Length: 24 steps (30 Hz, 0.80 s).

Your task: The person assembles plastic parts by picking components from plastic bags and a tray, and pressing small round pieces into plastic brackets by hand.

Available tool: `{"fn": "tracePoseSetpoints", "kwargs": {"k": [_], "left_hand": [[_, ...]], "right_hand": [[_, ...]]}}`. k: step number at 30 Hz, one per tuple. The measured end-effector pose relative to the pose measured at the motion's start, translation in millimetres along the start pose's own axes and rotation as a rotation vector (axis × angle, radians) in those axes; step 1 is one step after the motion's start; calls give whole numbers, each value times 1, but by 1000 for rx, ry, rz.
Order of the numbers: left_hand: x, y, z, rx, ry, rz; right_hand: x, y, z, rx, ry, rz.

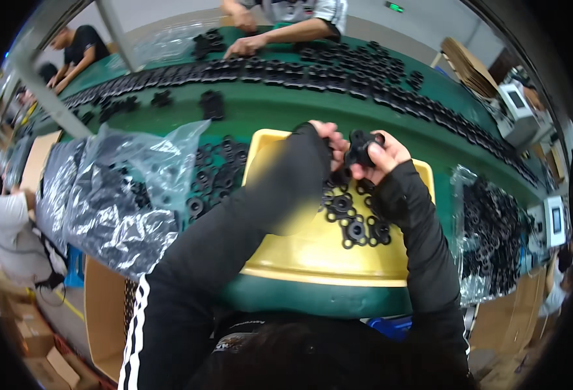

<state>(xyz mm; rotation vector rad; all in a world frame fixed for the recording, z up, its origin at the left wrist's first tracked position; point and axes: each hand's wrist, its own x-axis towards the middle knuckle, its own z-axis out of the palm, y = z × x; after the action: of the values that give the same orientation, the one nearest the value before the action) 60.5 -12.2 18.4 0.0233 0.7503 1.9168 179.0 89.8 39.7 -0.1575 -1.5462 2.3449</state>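
Observation:
Over a yellow tray (325,279), both my hands are raised close together. My right hand (389,156) pinches a black lobed plastic part (359,147) between thumb and fingers. Just to its left is my left hand (329,140), its fingers curled in. The black sleeve hides much of that hand, and I cannot make out what is in it, if anything. Several black ring-shaped parts with small round lobes (355,227) lie in the tray below my right hand.
Clear plastic bags of black parts flank the tray, one left (120,208) and one right (491,234). Loose parts (218,172) lie left of the tray. Beyond runs a long row of black parts (293,75), with a co-worker's hand (246,45) at it.

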Motion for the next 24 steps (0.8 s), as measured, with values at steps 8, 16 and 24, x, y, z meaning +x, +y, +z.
{"fn": "tracePoseSetpoints", "kwargs": {"k": [8,16,24], "left_hand": [[5,5,3,355,-134,123],[3,8,6,302,-166,120],[3,4,-4,217,-224,127]], "right_hand": [[9,-7,-31,108,167,-3],[9,-10,-31,-65,202,-2],[5,-7,-15,-255,69,-34]]}}
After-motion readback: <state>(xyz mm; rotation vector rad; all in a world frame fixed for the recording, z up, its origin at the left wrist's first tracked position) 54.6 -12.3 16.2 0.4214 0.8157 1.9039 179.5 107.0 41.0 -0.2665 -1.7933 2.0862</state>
